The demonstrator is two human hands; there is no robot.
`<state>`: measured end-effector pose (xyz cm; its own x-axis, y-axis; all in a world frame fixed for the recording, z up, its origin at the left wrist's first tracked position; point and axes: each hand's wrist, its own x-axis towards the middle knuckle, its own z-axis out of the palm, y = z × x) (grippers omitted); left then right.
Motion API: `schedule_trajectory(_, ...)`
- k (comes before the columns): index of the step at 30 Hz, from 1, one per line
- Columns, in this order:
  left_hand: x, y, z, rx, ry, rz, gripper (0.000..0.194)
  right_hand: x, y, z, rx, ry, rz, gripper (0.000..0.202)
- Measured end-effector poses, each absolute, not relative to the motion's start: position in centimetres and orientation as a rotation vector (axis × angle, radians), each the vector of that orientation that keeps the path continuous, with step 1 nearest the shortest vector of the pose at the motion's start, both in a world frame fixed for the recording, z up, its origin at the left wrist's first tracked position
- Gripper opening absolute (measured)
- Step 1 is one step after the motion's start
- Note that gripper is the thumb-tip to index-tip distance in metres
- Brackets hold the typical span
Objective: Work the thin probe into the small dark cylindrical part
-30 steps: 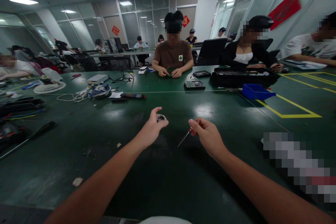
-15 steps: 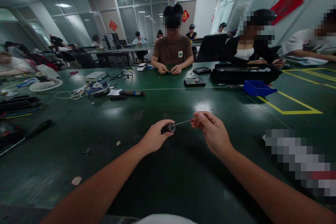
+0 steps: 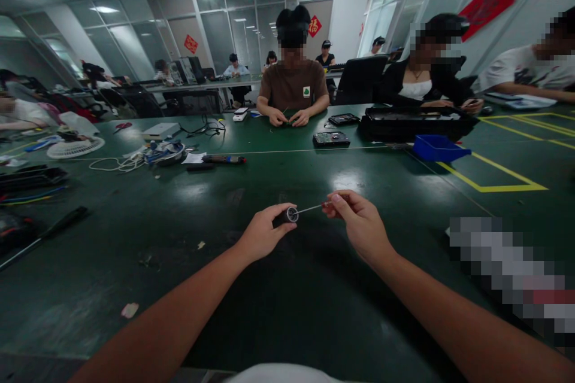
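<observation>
My left hand (image 3: 262, 232) is closed round a short dark cylinder (image 3: 291, 214), whose open round end with a pale rim faces right. From my right hand (image 3: 359, 218) a thin metal rod (image 3: 309, 209) slants down to the left, its tip at the cylinder's open end. My right fingers pinch the rod's reddish end. How deep the tip goes inside is too small to tell. Both hands are above the green table (image 3: 269, 317).
A long screwdriver (image 3: 49, 233) lies at the left. Farther back are a dark pen-like tool (image 3: 223, 159), a cable bundle (image 3: 164, 152), a circuit board (image 3: 331, 139) and a blue tray (image 3: 438, 148). A person (image 3: 294, 87) sits opposite.
The whole view has shifted slightly. The rod's tip has moved slightly within the cylinder's mouth, while both hands keep their hold.
</observation>
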<state>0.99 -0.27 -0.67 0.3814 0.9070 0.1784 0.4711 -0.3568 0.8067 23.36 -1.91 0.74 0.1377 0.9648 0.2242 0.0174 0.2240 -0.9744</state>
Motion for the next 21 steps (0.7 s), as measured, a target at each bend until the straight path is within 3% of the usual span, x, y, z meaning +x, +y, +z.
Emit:
schedule_trajectory(7, 0.88, -0.21, -0.73, 2.068, 1.225, 0.844, 0.039, 23.62, -1.9, 0.81, -1.188, -1.295, 0.852, 0.028)
schedule_trajectory(15, 0.68, -0.4, -0.54, 2.183, 1.266, 0.812, 0.039, 23.82, -2.54, 1.66, -1.395, -1.419, 0.639, 0.045)
schedule_trajectory(21, 0.72, -0.25, -0.55, 2.175, 1.291, 0.769, 0.039, 23.64, -2.85, 1.43, -1.239, -1.505, 0.695, 0.022)
